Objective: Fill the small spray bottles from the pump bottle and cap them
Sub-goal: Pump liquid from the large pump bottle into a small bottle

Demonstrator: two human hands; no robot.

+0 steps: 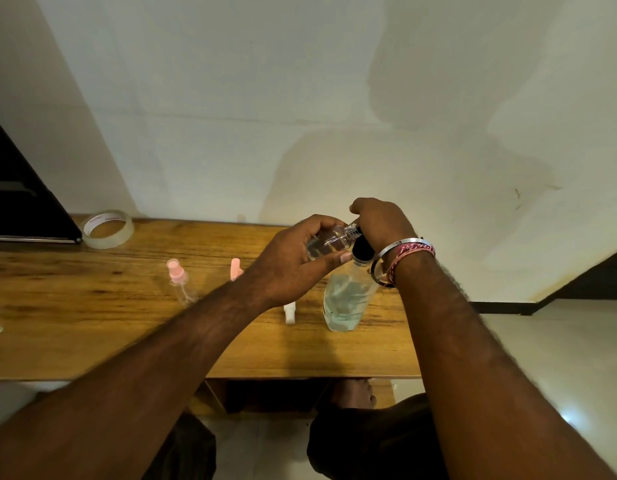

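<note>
My left hand (293,258) grips a small clear spray bottle (329,241), uncapped and tilted on its side, its threaded neck pointing right toward the pump. My right hand (379,223) sits curled over the black pump head (361,249) of the large clear pump bottle (345,303), which stands on the wooden table (92,306) and holds clear liquid. A second small bottle with a pink spray cap (178,282) stands to the left. Another pink cap (235,269) shows behind my left forearm. A white spray cap (289,311) lies beside the pump bottle.
A roll of clear tape (108,229) lies at the table's back left next to a dark flat object (23,206). The wall rises right behind the table. Tiled floor (559,358) lies to the right, and my knees show below the table edge.
</note>
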